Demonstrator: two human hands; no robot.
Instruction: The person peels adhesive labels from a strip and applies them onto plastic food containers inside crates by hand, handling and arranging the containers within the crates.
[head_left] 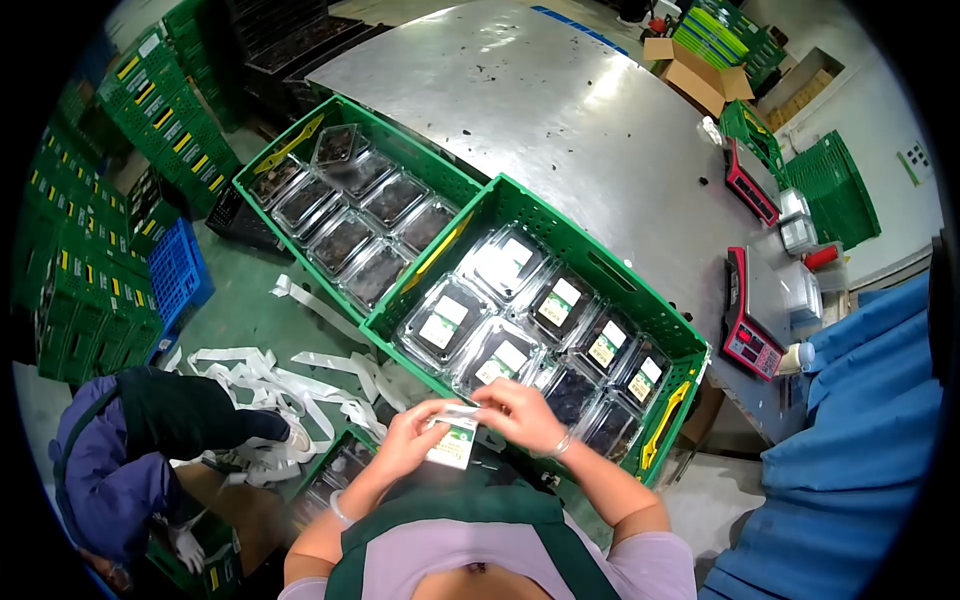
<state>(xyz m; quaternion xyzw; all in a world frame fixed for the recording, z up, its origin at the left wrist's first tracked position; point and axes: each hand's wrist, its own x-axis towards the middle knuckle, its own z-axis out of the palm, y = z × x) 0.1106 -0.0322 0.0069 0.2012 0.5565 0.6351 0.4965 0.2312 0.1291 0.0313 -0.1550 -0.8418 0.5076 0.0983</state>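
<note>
The left hand (408, 438) grasps a small stack of printed labels (455, 447), fingers along its side, while the fingers of the right hand (522, 414) pinch at its top edge. The stack is just above the near rim of a green crate (590, 250). To separate one label cleanly, I'd hold the stack firm, peel from a corner and touch only the edge of any sticky backing (whether it has one, I can't tell). Labels on the finished clamshells (443, 323) sit on the lids; matching that placement seems wise for the bare-lidded clamshells (571, 393) nearest the body.

Beyond lies a shiny metal worktop (560, 100) flecked with dark crumbs, with red-framed scales (752, 315) on its right. White strips (270, 385) litter the green floor, beside a bending co-worker (120, 470) and stacked crates (95, 270).
</note>
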